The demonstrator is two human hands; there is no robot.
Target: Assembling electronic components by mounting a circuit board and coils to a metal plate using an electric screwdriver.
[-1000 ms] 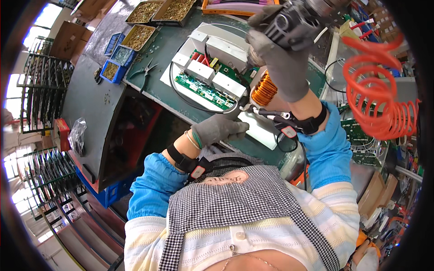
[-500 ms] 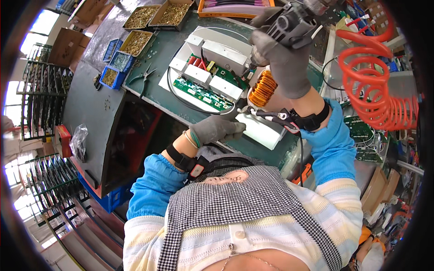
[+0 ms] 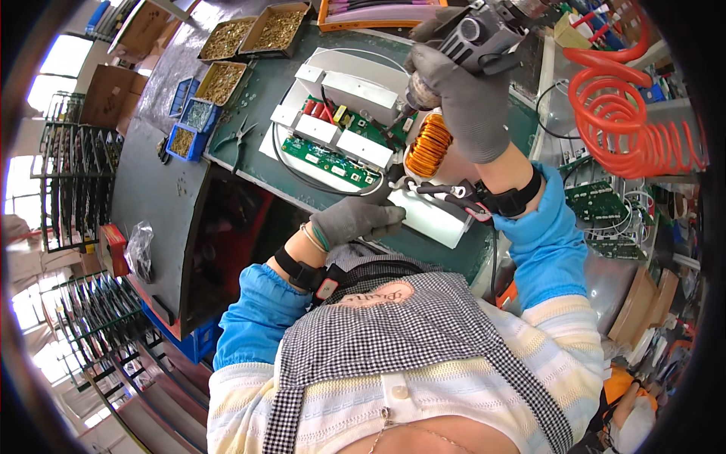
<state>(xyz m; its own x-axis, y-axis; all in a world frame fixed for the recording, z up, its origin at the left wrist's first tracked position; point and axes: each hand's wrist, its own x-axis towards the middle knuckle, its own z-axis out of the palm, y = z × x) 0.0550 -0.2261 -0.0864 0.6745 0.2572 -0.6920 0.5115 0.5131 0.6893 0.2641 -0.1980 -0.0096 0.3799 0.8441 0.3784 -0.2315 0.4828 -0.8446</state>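
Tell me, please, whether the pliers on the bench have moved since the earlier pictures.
No; the pliers show no clear shift against the blue bins.

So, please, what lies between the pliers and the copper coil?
In the head view: a white panel with a green circuit board, white blocks and black cable.

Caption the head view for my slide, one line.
Gloved right hand holding a power tool angled toward a green circuit board beside a copper-coloured coil, left hand nearby.

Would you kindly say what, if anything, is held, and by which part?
The right hand grips a power drill just behind its nose; whether the left hand holds the black cable cannot be told.
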